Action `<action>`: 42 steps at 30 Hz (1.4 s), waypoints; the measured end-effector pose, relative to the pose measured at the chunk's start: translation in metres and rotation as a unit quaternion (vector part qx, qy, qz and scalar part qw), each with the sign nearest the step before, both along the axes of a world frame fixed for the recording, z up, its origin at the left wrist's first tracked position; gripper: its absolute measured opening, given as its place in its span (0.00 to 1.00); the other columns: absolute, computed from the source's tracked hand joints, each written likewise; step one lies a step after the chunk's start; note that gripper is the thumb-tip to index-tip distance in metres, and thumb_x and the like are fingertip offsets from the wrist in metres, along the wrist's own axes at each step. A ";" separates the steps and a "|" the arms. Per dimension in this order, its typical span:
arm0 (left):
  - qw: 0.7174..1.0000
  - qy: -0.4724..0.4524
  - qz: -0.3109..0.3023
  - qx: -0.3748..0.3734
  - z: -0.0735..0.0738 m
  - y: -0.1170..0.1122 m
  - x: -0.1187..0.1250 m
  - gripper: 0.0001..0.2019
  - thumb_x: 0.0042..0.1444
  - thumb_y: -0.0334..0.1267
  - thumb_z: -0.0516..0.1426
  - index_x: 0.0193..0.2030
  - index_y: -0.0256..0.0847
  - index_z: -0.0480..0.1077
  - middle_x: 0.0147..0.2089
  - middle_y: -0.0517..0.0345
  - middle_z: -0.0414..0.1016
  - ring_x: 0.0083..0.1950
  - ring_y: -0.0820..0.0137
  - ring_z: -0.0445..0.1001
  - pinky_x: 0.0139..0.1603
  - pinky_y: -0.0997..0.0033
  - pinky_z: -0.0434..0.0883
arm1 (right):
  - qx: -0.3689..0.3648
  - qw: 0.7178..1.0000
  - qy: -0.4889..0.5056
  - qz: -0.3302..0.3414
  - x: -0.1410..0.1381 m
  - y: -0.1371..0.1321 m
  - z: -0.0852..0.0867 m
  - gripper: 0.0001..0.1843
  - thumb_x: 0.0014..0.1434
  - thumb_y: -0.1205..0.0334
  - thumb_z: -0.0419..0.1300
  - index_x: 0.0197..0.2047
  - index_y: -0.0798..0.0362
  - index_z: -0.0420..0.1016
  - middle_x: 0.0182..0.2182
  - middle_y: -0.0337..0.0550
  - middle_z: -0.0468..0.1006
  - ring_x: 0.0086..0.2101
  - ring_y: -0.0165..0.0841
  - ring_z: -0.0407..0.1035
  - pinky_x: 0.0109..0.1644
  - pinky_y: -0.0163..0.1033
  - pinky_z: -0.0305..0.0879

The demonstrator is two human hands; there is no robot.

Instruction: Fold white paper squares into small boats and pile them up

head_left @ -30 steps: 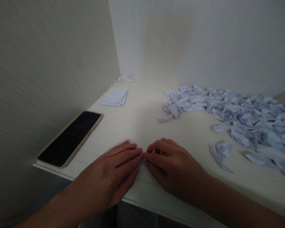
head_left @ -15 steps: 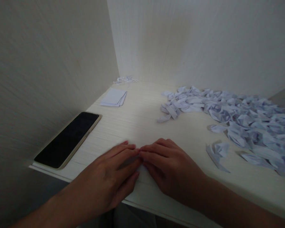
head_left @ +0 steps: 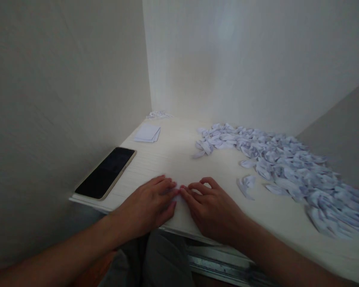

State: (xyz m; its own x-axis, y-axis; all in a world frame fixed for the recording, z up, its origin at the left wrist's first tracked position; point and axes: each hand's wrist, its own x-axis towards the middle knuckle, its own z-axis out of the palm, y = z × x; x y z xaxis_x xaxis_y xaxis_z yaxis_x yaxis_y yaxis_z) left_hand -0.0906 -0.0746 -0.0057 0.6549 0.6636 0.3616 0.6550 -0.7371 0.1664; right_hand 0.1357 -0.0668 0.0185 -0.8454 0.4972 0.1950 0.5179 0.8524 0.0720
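My left hand [head_left: 151, 203] and my right hand [head_left: 214, 207] meet at the fingertips, low over the front of the white table. Both have bent fingers pressed down on a small piece of white paper [head_left: 180, 198], mostly hidden under them. Its folds cannot be made out. To the right of my right hand lies a single folded paper piece [head_left: 245, 185]. Beyond it spreads a big heap of similar folded white paper pieces [head_left: 275, 159].
A phone [head_left: 106, 173] with a dark screen lies by the left wall. Behind it are a small stack of white paper sheets [head_left: 147, 132] and some thin paper scraps [head_left: 159, 114] in the corner. Walls rise at the left and back. The table's front edge [head_left: 194, 236] runs below my hands.
The view has shifted, showing more of my lap and the heap. My right index finger and thumb are now pinched at the paper, its other fingers lifted and more spread.
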 end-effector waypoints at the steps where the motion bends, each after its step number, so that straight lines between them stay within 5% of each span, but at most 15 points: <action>1: 1.000 -0.002 0.001 0.006 0.000 0.000 0.000 0.14 0.64 0.35 0.54 0.53 0.36 0.74 0.54 0.45 0.75 0.57 0.59 0.73 0.66 0.52 0.67 | -0.001 1.000 -0.009 -0.007 0.002 -0.005 0.003 0.20 0.64 0.68 0.53 0.58 0.63 0.68 0.48 0.56 0.80 0.47 0.43 0.71 0.54 0.52 0.59; 7: 0.999 -0.002 -0.034 0.025 -0.002 0.004 -0.005 0.16 0.63 0.34 0.53 0.53 0.34 0.76 0.61 0.43 0.74 0.64 0.57 0.69 0.65 0.54 0.68 | -0.008 0.994 0.006 -0.105 0.002 -0.032 0.008 0.20 0.65 0.61 0.54 0.57 0.60 0.70 0.43 0.55 0.80 0.46 0.44 0.71 0.55 0.51 0.57; 13: 0.999 -0.024 -0.039 0.017 -0.007 0.008 -0.006 0.17 0.66 0.38 0.50 0.53 0.39 0.77 0.57 0.47 0.78 0.59 0.61 0.74 0.64 0.53 0.68 | -0.005 0.982 0.058 -0.178 -0.011 -0.053 0.000 0.17 0.65 0.57 0.53 0.53 0.57 0.72 0.43 0.54 0.79 0.48 0.45 0.68 0.55 0.51 0.55; 18: 0.999 0.011 -0.008 -0.047 0.011 0.006 0.003 0.19 0.66 0.42 0.48 0.52 0.40 0.78 0.56 0.50 0.78 0.59 0.61 0.74 0.62 0.61 0.67 | 0.003 0.969 0.098 -0.229 -0.012 -0.063 -0.010 0.20 0.67 0.54 0.51 0.56 0.56 0.70 0.46 0.55 0.78 0.52 0.45 0.66 0.56 0.52 0.54; 25: 0.977 0.050 0.110 -0.175 0.050 0.028 0.027 0.08 0.47 0.37 0.61 0.32 0.41 0.82 0.37 0.50 0.84 0.41 0.60 0.80 0.45 0.69 0.68 | -0.021 0.967 0.121 -0.223 -0.006 -0.067 -0.016 0.25 0.69 0.51 0.49 0.63 0.55 0.66 0.51 0.57 0.77 0.57 0.45 0.63 0.58 0.52 0.54; 32: 0.931 0.045 0.203 -0.299 0.062 0.036 0.046 0.05 0.34 0.35 0.66 0.22 0.40 0.77 0.18 0.60 0.72 0.28 0.66 0.73 0.36 0.69 0.69 | -0.017 0.969 0.118 -0.214 -0.001 -0.070 -0.019 0.25 0.71 0.51 0.47 0.64 0.53 0.66 0.54 0.56 0.76 0.58 0.45 0.63 0.59 0.52 0.55; 42: 0.884 -0.008 0.254 -0.392 0.065 0.020 0.052 0.09 0.34 0.33 0.69 0.20 0.37 0.73 0.19 0.58 0.70 0.25 0.69 0.67 0.27 0.68 0.70 | 0.009 0.971 0.110 -0.212 0.000 -0.071 -0.022 0.26 0.71 0.47 0.45 0.63 0.52 0.66 0.55 0.54 0.76 0.59 0.46 0.63 0.61 0.55 0.53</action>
